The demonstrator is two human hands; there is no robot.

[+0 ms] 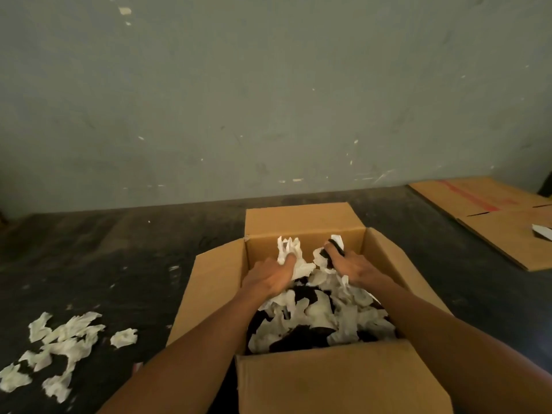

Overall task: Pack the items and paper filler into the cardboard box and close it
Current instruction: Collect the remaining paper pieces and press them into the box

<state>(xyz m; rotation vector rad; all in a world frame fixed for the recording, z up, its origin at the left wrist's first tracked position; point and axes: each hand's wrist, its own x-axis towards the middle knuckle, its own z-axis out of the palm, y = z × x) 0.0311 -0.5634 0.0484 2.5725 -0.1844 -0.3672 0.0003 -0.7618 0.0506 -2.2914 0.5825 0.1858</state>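
An open cardboard box (304, 222) stands on the dark floor with all its flaps up or spread. Inside lie crumpled white paper filler (319, 312) and dark items (301, 339) partly buried under it. My left hand (268, 276) is inside the box at the far side, and its fingers grip a bunch of white paper (288, 246). My right hand (355, 267) is beside it and holds a dark item (336, 246) wrapped in white paper against the back wall.
Several loose pieces of white paper (59, 345) lie on the floor to the left of the box. A flattened cardboard sheet (490, 216) lies at the right by the wall. The grey wall (268, 100) runs behind the box.
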